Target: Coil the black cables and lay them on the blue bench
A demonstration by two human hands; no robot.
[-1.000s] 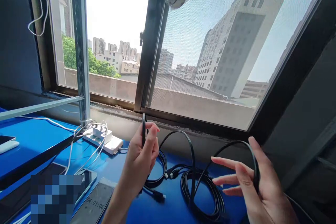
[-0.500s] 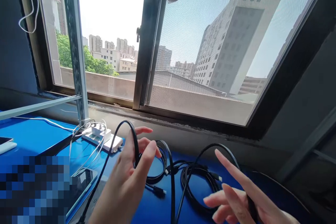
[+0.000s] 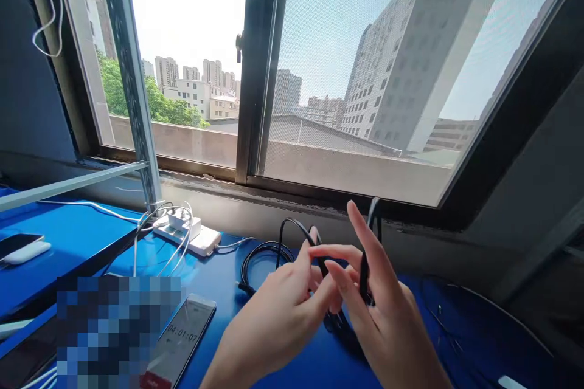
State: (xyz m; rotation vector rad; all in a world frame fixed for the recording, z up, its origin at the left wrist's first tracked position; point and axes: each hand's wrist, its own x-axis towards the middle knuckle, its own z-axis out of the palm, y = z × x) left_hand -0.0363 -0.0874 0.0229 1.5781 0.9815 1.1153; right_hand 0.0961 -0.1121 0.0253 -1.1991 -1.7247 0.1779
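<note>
My left hand (image 3: 283, 316) is closed around a black cable (image 3: 287, 222), which arches up above its fingers. My right hand (image 3: 383, 310) meets it from the right. Another stretch of the cable runs through the right hand between thumb and fingers, rising in a narrow loop behind the raised index finger. The fingertips of both hands overlap, so the exact grip is partly hidden. Behind the left hand a coiled black cable (image 3: 244, 267) lies on the blue table (image 3: 292, 371). More dark cable shows below the hands, mostly covered.
A white power strip (image 3: 205, 242) with a plugged-in adapter and tangled white cords stands by the window sill. A phone (image 3: 187, 331) showing digits lies front left, beside a pixelated patch. A metal shelf post (image 3: 132, 85) rises at the left.
My hands have come together from well apart, the left moving right and the right moving left. The cable arch between them has drawn in. The view has shifted, bringing the phone's digits into sight.
</note>
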